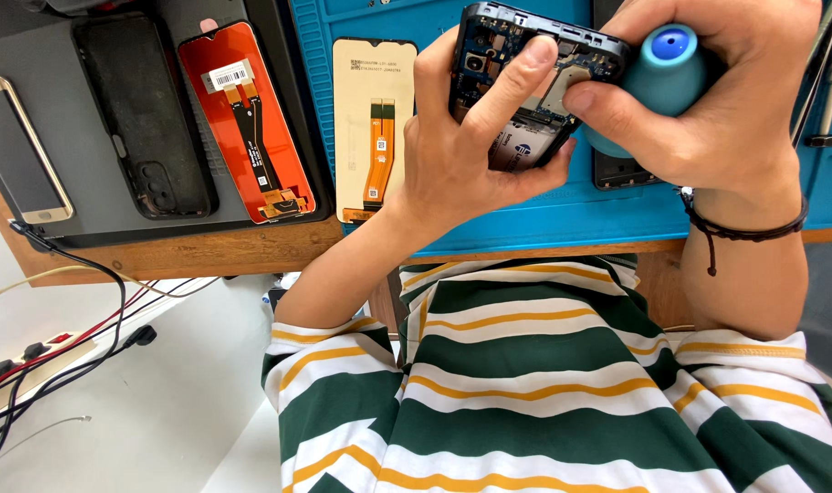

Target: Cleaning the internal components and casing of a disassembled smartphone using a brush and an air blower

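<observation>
At the far left we see a slim gold-edged phone (pixel 19 151) on a dark grey mat (pixel 64 228), then a black phone back cover (pixel 142 114), then an orange-backed replacement screen (pixel 247 123) with a flex cable. On the blue rubber work mat (pixel 571 215) lies a cream-backed screen (pixel 373 128) with an orange flex cable.

Next comes the opened black phone (pixel 525 87), held above the blue mat: its back is off, showing circuit boards, a camera module and a silver battery.

Our left hand (pixel 475 151) rises from below, fingers curled around the phone's left edge, the index finger laid across the board. Our right hand (pixel 717 100), a dark braided bracelet (pixel 744 228) at its wrist, wraps around a teal round-topped tool (pixel 667 68), the thumb pressing on the phone's right side.
</observation>
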